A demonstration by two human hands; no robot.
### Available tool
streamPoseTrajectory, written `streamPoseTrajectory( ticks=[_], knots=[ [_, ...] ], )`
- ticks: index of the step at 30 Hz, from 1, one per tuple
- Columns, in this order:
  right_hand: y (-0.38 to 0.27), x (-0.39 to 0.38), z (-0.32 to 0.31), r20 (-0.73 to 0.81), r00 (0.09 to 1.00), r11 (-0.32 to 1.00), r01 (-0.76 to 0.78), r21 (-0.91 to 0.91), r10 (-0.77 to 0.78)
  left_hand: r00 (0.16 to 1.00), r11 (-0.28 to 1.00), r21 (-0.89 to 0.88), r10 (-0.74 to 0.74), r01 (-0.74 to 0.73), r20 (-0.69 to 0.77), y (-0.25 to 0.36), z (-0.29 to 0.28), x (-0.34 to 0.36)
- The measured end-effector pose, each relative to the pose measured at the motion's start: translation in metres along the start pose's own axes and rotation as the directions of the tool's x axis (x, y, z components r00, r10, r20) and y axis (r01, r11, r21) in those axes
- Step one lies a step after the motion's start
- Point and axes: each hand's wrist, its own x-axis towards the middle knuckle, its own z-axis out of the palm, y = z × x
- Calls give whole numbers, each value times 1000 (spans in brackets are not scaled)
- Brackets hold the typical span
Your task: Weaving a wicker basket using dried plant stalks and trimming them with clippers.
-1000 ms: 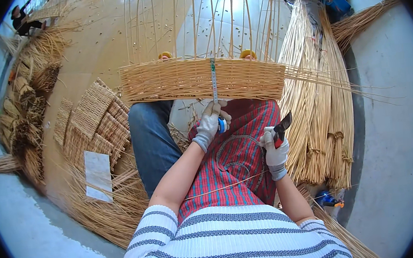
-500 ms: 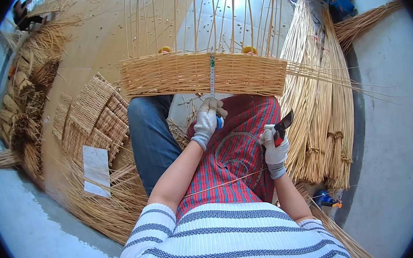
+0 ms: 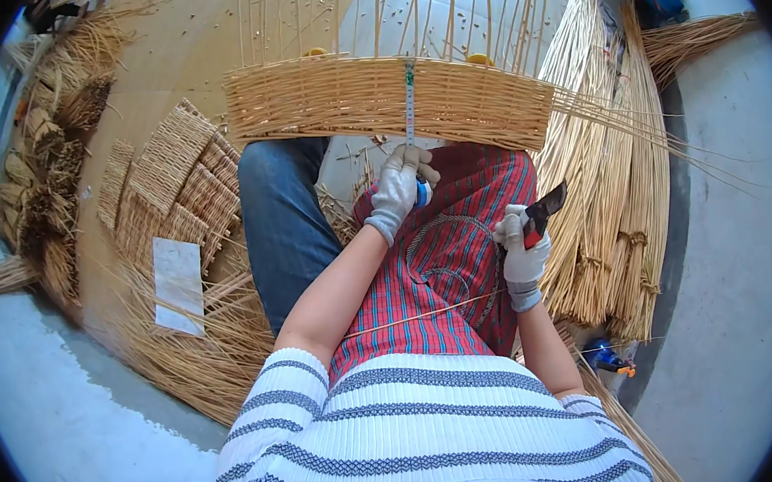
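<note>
Head view: left hand (image 3: 401,184) grasps blue tape measure (image 3: 423,194), blade (image 3: 409,110) drawn straight across woven panel (image 3: 319,100), which sits on far side, at knees (image 3: 277,166), apparently for support. Right hand (image 3: 523,252), to right, clenched round red-handled cutters (image 3: 544,213), seemingly held clear of panel.

Weaving workshop: bundled canes (image 3: 588,191), stacked woven mats (image 3: 170,163), part-woven wicker panel (image 3: 328,101), loose strands (image 3: 181,364) heaped on floor (image 3: 173,62).

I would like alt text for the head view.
A person's gloved left hand holds a tape measure, its blade across a woven panel; the gloved right hand holds a red-and-black cutting tool. Bundled pale rods lie at right, woven pieces at left.
</note>
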Motion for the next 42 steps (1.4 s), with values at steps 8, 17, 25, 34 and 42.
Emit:
streamPoseTrajectory(
  ticks=[8, 17, 25, 34, 42],
  knots=[
    [-4, -2, 3, -16, 1000, 999, -26, 29, 27, 999, 999, 9, 47, -46, -19, -10, -3, 3],
    [-8, -2, 3, 22, 1000, 996, -3, 85, 1, 993, 997, -76, -14, 23, 115, -12, 30, 2],
    [0, -3, -2, 18, 1000, 996, -18, 90, 17, 973, 980, -71, -172, 184, 154, -11, 74, 6],
    [6, -3, -9, -31, 999, 994, -3, 110, 6, 950, 940, -176, -266, 294, 167, -19, 72, 15],
    [7, -2, -11, -34, 999, 996, -26, 89, 29, 952, 940, -186, -256, 285, 167, -25, 72, 15]
  ],
)
